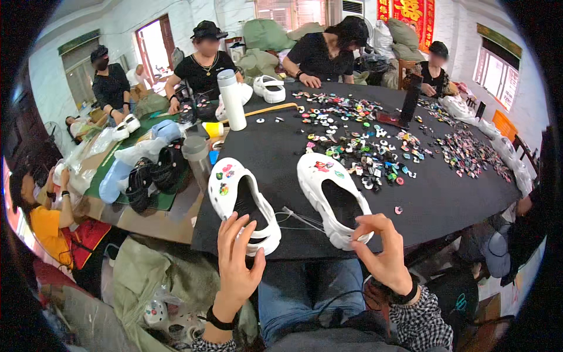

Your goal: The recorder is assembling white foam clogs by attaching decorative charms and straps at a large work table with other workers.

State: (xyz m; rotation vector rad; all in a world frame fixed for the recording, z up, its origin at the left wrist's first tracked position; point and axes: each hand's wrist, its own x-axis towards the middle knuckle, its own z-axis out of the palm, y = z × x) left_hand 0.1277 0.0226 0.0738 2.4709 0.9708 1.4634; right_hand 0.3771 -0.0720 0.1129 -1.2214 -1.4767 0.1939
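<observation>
Two white clogs with holed-shoe charms on their toes lie on the black table, toes pointing away from me. My left hand (237,258) is open, its fingers spread at the heel of the left clog (218,199). At the right clog (311,185), my right hand (384,252) curves its thumb and forefinger around the heel strap. A clear plastic tie (302,220) runs between the two shoes. Small colourful charms (223,189) sit on the left toe, and red and green ones (322,167) on the right toe.
Heaps of loose charms (375,152) cover the table's middle and right. A white bottle (232,100), a clear tumbler (198,157) and black clogs (141,182) stand to the left. A dark upright bottle (410,100) is farther back. Several people sit around the table.
</observation>
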